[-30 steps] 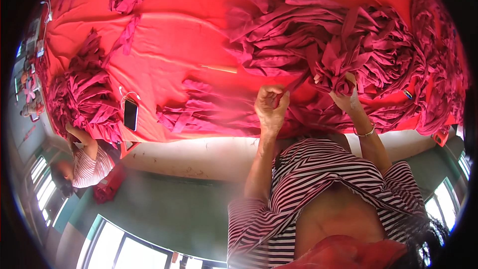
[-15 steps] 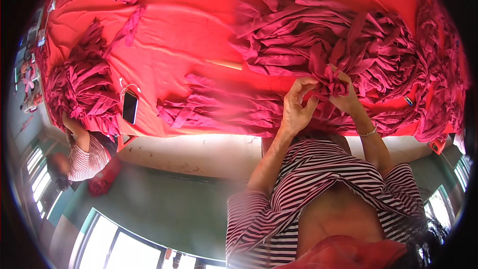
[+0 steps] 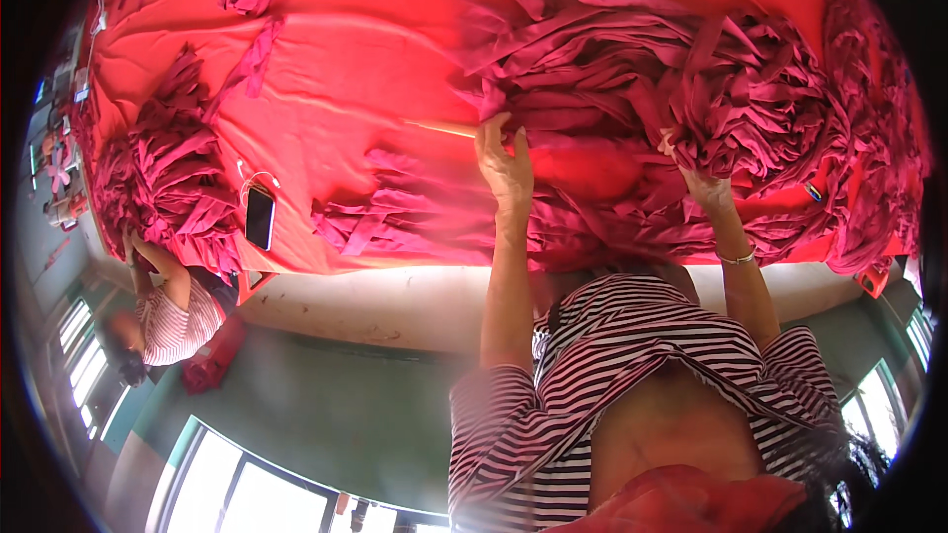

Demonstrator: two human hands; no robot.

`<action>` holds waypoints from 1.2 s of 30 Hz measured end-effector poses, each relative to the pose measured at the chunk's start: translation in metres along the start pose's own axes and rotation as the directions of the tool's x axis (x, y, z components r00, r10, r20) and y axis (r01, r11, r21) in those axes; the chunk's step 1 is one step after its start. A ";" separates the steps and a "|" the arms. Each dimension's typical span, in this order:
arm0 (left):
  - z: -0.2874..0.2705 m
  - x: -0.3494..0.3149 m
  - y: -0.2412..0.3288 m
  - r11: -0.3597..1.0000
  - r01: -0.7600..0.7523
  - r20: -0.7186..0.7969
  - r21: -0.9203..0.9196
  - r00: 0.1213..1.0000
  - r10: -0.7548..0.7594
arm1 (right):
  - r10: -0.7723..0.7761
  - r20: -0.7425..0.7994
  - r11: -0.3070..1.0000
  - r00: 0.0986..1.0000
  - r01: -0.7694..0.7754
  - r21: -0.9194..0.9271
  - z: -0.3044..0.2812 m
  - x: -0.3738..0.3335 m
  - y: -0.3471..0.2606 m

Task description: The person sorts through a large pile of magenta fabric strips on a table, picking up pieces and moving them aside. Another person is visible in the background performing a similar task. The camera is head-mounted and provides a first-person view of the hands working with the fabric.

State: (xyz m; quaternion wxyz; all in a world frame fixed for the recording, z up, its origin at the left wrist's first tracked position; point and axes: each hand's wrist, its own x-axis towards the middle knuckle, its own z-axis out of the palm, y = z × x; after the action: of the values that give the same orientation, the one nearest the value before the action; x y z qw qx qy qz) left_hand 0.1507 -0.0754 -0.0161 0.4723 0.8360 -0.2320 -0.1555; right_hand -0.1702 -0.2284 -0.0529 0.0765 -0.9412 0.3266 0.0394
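My left hand (image 3: 506,166) is raised over the red-covered table, thumb and fingers apart with nothing seen between them. Its fingertips are beside the right end of a thin yellow stick (image 3: 444,126) and the left edge of a big heap of dark red fabric strips (image 3: 583,69). At the near right side of that heap, my right hand (image 3: 703,186) is closed on a fabric strip (image 3: 696,133); the cloth hides part of its fingers. A bracelet circles my right wrist. More strips (image 3: 425,207) lie flat along the near table edge, left of my left forearm.
A phone (image 3: 259,217) with a white cable lies left of centre. Another person (image 3: 178,306) has hands at a second strip heap (image 3: 173,168) on the far left. A small dark and yellow item (image 3: 813,192) rests right of my right hand. Red cloth (image 3: 336,69) covers the table.
My hands have moved apart from the bunched strip they held together. The left has gone left to the stick and opened; the right is slightly lower and farther right, at the heap.
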 end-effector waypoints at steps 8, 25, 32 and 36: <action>-0.027 0.001 0.022 0.925 -0.278 -0.010 0.260 0.957 0.290 | -0.013 -0.261 0.910 0.965 0.120 0.397 -0.019 0.025 -0.050; 0.019 0.018 0.006 0.994 -0.110 0.024 -0.014 0.994 0.110 | -0.155 -0.064 0.906 0.986 0.168 0.388 -0.061 0.031 -0.051; -0.012 -0.022 0.021 0.969 0.025 0.144 -0.245 0.989 0.011 | -0.006 0.041 0.897 0.999 -0.013 0.441 -0.071 0.033 -0.051; -0.017 -0.048 0.033 0.684 0.429 0.317 -0.590 0.902 -0.292 | -0.273 -0.022 0.940 0.962 0.272 0.207 -0.054 0.032 -0.046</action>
State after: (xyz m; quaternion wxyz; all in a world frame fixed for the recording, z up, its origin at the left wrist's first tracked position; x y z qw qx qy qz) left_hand 0.1104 -0.0525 0.0229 0.6655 0.6302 -0.0394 -0.3980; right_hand -0.1150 -0.2211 0.0016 0.1804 -0.9640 0.1952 -0.0027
